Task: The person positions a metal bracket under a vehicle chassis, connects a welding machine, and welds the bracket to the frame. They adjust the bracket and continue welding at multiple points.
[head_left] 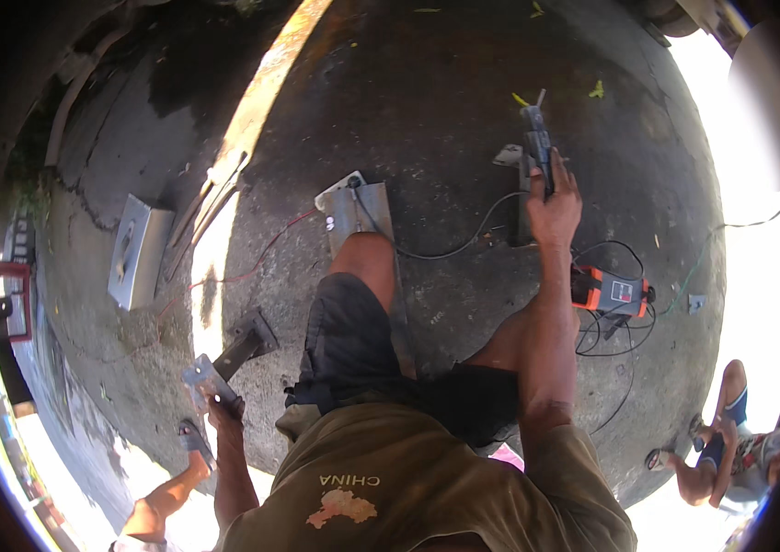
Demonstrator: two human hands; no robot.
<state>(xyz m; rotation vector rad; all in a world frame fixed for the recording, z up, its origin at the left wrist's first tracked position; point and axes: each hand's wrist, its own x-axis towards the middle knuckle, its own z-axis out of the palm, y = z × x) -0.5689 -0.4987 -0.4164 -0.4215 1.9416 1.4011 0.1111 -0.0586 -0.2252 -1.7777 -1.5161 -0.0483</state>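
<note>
My left hand (pixel 223 410), low at the left, is closed round a grey steel bracket (pixel 203 375) with a flat, holed end plate. A dark steel length (pixel 248 342) extends from beside that plate; I cannot tell whether they are joined. Out in front on the right, my right hand (pixel 556 204) grips a long dark metal piece (pixel 536 134), thumb on one side and fingers along the other. A thin rod sticks out from its far end. Below that hand lies a dark steel block (pixel 525 219), partly covered. A black cable (pixel 473 250) runs from near this hand toward a grey metal plate (pixel 373 210).
An orange and black boxy machine (pixel 618 293) with coiled cables sits right of my leg. At left are a silver metal box (pixel 140 250) and long thin bars (pixel 209 210). A red wire (pixel 270 244) crosses the concrete floor. Other people's legs show at both lower sides.
</note>
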